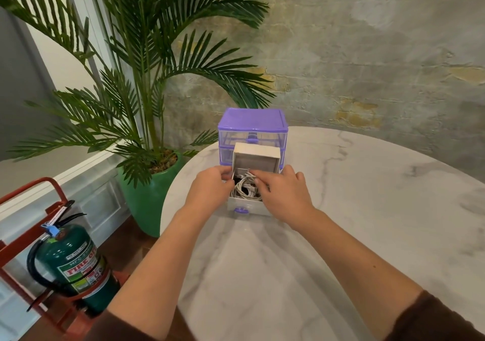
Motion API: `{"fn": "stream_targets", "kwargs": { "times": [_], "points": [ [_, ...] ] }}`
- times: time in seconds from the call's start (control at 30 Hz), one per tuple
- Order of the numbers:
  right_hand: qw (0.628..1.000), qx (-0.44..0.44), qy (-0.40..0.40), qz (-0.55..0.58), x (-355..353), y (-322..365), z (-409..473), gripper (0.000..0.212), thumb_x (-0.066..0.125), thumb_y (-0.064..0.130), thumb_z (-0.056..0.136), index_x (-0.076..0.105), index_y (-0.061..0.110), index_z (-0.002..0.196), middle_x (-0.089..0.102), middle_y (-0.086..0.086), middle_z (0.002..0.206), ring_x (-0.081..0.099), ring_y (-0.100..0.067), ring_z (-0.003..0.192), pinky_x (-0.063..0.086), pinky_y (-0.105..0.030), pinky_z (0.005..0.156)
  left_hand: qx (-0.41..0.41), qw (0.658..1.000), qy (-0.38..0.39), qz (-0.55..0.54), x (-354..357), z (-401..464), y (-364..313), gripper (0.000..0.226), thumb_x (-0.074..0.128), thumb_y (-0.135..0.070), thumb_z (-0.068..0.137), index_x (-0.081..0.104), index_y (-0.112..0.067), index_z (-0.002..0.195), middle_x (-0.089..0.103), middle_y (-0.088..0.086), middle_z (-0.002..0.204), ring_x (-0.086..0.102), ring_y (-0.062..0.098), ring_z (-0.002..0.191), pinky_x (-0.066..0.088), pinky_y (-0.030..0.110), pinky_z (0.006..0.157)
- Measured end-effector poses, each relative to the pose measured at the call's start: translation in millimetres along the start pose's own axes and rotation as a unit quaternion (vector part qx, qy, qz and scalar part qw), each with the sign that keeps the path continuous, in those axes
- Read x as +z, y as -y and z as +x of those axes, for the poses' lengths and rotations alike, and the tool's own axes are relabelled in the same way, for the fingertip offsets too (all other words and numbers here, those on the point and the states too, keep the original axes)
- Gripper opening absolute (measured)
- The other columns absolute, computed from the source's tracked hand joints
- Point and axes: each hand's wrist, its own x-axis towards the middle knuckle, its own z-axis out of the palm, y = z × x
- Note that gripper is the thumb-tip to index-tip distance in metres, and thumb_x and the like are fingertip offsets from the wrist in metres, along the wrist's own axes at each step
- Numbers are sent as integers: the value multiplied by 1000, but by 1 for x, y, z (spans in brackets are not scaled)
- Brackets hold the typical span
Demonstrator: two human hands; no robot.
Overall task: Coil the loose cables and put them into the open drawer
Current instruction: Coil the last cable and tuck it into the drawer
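Green fire extinguisher (74,267): red label text "FIRE", partly cut; smaller print unreadable.

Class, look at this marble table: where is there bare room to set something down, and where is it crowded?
Bare marble lies right of the purple plastic drawer unit, out to the round white marble table's edge, and in front between the forearms. Crowded: the open bottom drawer, holding coiled white cables, with left hand and right hand over it.

Head view, downward over table (341,235)
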Motion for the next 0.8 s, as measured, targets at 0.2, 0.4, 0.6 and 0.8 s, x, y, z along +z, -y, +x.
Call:
{"fn": "stream_targets", "kwargs": {
  "times": [0.2, 0.4, 0.6, 0.8],
  "points": [
    [999, -27, 27, -29, -1, -8, 0, 42, 23, 44, 104, 34, 48, 144, 60, 13, 131, 39, -22, 113, 29, -39, 89, -1, 1000, 3, 0, 1, 0, 0, 37, 57, -21, 91, 62, -26, 127, 72, -7, 109, 67, 18, 91, 54, 35, 89],
    [999, -24, -44, -5, 1, -16, -7, 33, 37, 42, 103, 54, 48, 130, 69, 12, 107, 39, -17, 91, 31, -34, 80, -5, 1000, 4, 2, 0, -2, -3, 37, 56, -19, 91, 62, -25, 127, 71, -4, 112, 67, 20, 89, 53, 34, 88],
    [996, -57, -61, -8, 15, -20, -13, 35, 42, 37, 103, 57, 35, 134, 64, 6, 122, 45, -25, 103, 35, -33, 79, -5, 1000, 12, 27, 0, -1, -4, 38, 54, -20, 92, 61, -26, 130, 69, -4, 116, 67, 22, 94, 52, 31, 89],
    [936, 69, -114, 327, 9, -22, -18, 20, 51, 16, 96, 66, 26, 105, 53, 8, 108, 53, -15, 95, 43, -27, 85, -22, 999, 25, -3, 3, 0, -6, 40, 48, -15, 93, 57, -24, 131, 67, -1, 120, 64, 24, 100, 52, 35, 89]
  ]
}}
